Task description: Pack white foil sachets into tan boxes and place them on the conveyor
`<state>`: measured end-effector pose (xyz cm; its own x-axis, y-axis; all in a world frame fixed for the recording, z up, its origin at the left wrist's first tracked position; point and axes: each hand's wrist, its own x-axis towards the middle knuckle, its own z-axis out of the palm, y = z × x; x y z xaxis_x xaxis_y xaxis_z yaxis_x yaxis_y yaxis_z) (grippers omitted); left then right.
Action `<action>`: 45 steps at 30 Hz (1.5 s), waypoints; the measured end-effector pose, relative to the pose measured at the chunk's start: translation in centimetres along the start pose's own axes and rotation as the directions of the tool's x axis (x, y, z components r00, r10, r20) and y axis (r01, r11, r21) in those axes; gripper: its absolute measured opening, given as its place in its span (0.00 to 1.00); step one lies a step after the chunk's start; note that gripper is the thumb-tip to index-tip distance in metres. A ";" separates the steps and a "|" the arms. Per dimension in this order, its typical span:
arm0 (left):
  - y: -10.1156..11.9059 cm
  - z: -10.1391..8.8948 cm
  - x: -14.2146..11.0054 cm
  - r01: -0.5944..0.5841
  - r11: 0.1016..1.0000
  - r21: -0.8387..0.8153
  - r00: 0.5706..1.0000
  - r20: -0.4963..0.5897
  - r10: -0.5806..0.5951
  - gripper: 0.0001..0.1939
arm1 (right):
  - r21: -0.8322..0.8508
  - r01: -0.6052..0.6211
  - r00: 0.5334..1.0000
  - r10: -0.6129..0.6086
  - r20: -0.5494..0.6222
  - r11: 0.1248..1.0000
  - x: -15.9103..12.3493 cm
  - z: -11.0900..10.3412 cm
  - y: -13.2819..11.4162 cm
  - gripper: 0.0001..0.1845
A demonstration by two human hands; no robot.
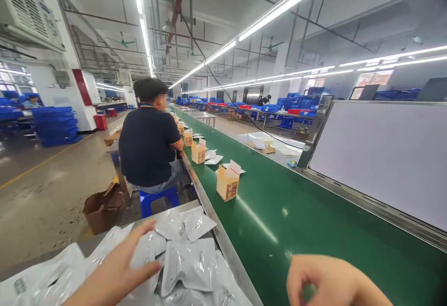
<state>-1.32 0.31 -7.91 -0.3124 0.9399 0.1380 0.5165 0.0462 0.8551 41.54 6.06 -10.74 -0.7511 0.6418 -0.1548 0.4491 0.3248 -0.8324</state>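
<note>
- Reaching with our left hand point(117, 268), fingers spread and empty, we hovered over the white pouches point(188, 261) heaped on the bench point(223, 238) — picking one seemed the step.
- Our right hand point(323, 280) curled loosely above the green belt point(279, 213), holding nothing — next called for pinching a single pouch.

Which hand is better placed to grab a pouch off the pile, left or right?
Left, probably. The left hand is open and already over the silver pouches on the side table. The right hand is curled over the green belt, across the metal rail, away from the pile.
</note>
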 end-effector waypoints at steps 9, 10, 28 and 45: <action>4.9 22.9 15.2 -0.160 0.966 -0.203 0.952 0.225 0.205 0.70 | -0.082 -0.391 0.584 0.179 -0.792 0.917 15.8 -14.1 9.3 0.19; 4.6 24.2 15.8 -0.167 0.961 -0.219 0.953 0.216 0.215 0.69 | -0.120 -0.402 0.585 0.154 -0.796 0.908 18.1 -14.8 9.9 0.20; 5.9 27.9 14.3 -0.110 0.940 -0.323 0.907 0.353 0.227 0.33 | 0.022 -0.218 0.438 0.118 -0.891 0.976 23.1 -15.2 12.5 0.20; 11.2 26.9 -3.2 -0.728 0.661 -0.181 0.637 0.178 0.750 0.35 | -0.751 -0.437 0.468 -0.589 -0.660 0.494 -6.4 0.5 -5.0 0.16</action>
<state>26.96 6.94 -12.21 0.3303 0.6931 0.6407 0.4244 -0.7154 0.5551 43.89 0.01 -5.84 -0.2963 0.5671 0.7685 0.9141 0.4017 0.0560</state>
